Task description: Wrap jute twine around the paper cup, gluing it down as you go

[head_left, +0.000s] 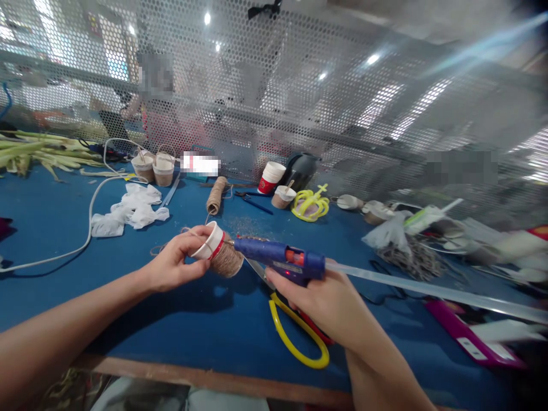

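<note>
The left hand (182, 257) pinches the white rim of a paper cup (220, 251) between fingers and thumb, and the cup is tilted between the two hands, its lower part wound with twine (229, 264). The right hand (323, 294) is closed around a blue glue gun (278, 256) (a long clear glue stick (411, 282) pokes out its back), nozzle at the cup's side; whether they touch, I cannot tell. Yellow-handled scissors (317, 362) lie just under the right hand; a twine spool (217, 195) lies beyond the left.
</note>
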Available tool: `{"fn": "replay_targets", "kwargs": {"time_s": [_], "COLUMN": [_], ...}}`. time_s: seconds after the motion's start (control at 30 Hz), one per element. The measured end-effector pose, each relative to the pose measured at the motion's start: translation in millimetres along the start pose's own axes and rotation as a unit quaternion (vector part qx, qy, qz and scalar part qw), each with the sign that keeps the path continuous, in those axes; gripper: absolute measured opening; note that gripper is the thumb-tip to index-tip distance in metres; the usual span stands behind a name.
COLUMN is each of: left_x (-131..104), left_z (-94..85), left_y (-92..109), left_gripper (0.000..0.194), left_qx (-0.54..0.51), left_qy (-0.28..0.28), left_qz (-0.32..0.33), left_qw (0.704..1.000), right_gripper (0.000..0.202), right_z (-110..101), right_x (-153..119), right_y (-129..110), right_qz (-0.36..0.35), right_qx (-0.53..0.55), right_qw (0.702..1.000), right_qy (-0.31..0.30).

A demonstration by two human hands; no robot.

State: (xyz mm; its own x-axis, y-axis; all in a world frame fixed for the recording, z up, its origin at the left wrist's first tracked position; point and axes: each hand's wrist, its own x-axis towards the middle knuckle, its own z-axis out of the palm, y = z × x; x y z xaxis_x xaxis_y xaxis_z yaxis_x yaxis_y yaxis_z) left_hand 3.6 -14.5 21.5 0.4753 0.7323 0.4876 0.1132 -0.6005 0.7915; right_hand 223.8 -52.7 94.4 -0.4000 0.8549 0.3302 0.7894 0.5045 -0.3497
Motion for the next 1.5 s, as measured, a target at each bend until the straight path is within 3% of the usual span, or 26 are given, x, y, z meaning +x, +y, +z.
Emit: {"fn": "replay_targets", "kwargs": {"time_s": [0.57, 0.87, 1.17, 1.5], "left_x": [0, 1, 0, 2], "left_z": [0.5, -0.2, 0.6, -1.2], "left_y": [-3, -1, -4, 0], "left_gripper": [0.010, 0.010, 0.010, 0.014], "left_qx": [-0.009, -0.020, -0.015, 0.008], "left_qy": [0.001, 0.008, 0.012, 0.011], "left_qz": [0.024, 0.013, 0.002, 0.032], "left_qw": [1.000, 1.000, 1.000, 0.999], "right_gripper": [0.022, 0.022, 0.018, 0.015], "right_z": [4, -1, 6, 14], "right_x": [-6, -1, -5, -12], "right_y": [-3, -2, -6, -3], "right_qz": [0.020, -0.006, 0.027, 0.064], "right_qx": [0.050, 0.004, 0.067, 0.108], "right_qw": [0.999, 1.000, 0.997, 0.992], "right_qy": [-0.007, 0.003, 0.014, -0.019]}}
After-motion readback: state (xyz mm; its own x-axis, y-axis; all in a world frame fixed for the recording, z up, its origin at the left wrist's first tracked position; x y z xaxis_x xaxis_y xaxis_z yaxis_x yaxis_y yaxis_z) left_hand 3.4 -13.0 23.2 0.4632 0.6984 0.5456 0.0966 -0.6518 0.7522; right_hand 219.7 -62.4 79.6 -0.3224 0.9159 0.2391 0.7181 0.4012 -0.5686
